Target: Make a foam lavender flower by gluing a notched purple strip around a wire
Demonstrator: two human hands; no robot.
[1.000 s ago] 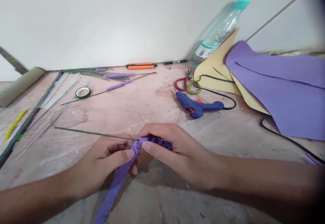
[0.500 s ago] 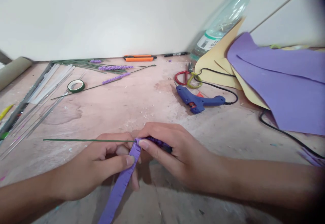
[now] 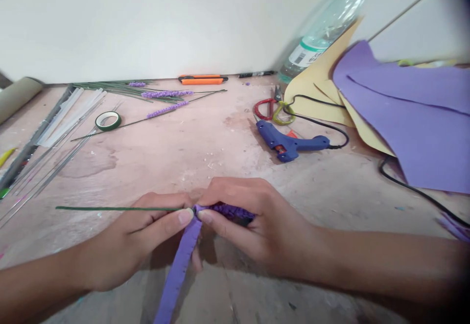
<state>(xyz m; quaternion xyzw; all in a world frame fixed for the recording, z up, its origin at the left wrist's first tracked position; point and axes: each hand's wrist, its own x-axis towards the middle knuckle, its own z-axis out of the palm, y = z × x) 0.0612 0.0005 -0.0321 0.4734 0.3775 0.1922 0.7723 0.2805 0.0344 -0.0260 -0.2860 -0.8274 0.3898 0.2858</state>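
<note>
A thin green stem lies level across my fingers, its bare end pointing left. My left hand pinches it between thumb and forefinger close to where a purple fringed strip meets it. On the right side of that joint, my right hand is closed on the stem's purple wrapped part, which shows partly inside the palm. The strip's loose length hangs down toward the bottom edge, with small cuts along one side. Thumbs nearly touch at the joint.
A blue glue gun and scissors lie ahead right, near purple sheets and a water bottle. Green tape, finished purple sprigs, wires and an orange cutter lie ahead and left.
My left thumb has moved from the strip up onto the stem beside the joint. The strip now hangs more steeply, and the stem's free end sits slightly lower and further left.
</note>
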